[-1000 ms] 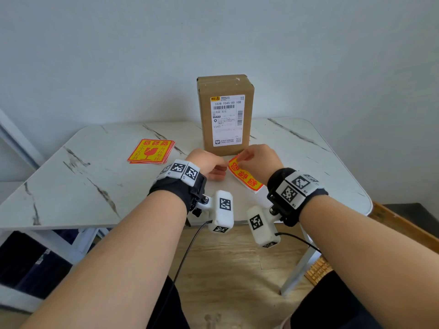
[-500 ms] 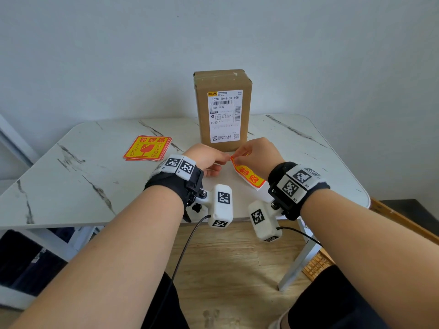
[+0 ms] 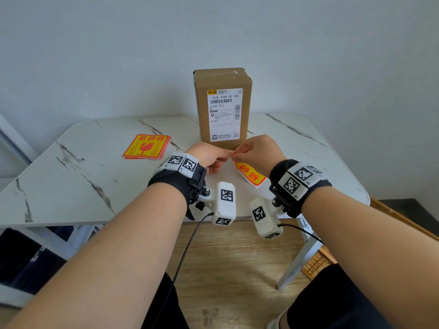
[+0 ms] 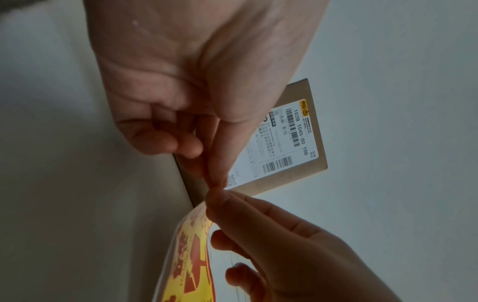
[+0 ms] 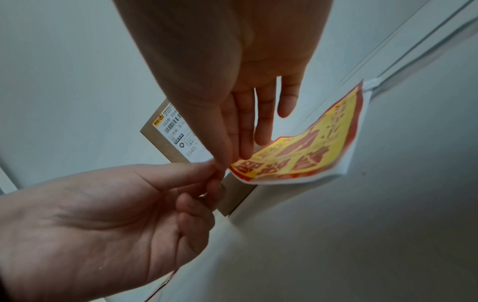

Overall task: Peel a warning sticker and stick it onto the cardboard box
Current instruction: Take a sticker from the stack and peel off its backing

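Observation:
A brown cardboard box [image 3: 222,79] with a white shipping label stands upright at the back middle of the table. Just in front of it, a red and yellow warning sticker [image 3: 250,174] on white backing hangs above the table. My right hand [image 3: 237,156] pinches its upper corner between thumb and forefinger. My left hand [image 3: 225,155] pinches the same corner from the left, fingertips against the right hand's. In the left wrist view the two pinches meet at the sticker [image 4: 192,253] corner. In the right wrist view the sticker [image 5: 305,151] curves away below my straight fingers.
A small stack of the same warning stickers [image 3: 147,147] lies flat on the white marble table [image 3: 95,176], left of the box. The table's front edge is just under my wrists. A wall stands close behind the box, and a wooden floor shows below.
My left hand has come off the table and moved right to the sticker's corner, meeting the right hand's fingertips. Both hands and the sticker have risen a little.

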`<state>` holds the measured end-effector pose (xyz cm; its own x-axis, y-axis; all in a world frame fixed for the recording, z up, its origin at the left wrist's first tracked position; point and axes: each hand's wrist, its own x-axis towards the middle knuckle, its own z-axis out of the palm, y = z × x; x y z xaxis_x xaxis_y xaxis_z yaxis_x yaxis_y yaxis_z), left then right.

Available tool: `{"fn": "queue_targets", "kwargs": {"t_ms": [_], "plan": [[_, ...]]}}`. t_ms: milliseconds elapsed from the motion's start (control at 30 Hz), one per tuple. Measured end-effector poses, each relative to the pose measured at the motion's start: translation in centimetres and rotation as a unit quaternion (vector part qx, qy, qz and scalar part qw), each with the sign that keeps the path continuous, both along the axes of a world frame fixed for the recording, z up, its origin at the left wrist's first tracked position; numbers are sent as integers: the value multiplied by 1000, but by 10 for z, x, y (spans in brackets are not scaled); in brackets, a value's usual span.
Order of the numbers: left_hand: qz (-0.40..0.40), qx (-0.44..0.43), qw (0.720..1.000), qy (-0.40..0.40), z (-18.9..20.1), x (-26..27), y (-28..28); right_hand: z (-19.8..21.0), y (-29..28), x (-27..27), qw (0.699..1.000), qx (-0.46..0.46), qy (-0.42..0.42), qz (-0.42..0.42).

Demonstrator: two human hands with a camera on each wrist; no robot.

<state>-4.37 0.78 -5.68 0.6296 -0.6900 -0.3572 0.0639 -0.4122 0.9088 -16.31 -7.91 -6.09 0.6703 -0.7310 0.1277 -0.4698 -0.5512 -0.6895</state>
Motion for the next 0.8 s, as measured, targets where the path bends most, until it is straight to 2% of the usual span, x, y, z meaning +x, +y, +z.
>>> {"fn": "queue_targets", "kwargs": {"t_ms": [400,667,800], "plan": [[-16,11,1000,-24,1,-4,-3,-2,-1,-4,999,33,3,8],[-67,97,981,-155,-5,-4,-4,-3,-16,-10,994,20,104,4],[-108,123,959,-233,-2,-10,-6,-2,-23,-16,991,14,131,-12]]}}
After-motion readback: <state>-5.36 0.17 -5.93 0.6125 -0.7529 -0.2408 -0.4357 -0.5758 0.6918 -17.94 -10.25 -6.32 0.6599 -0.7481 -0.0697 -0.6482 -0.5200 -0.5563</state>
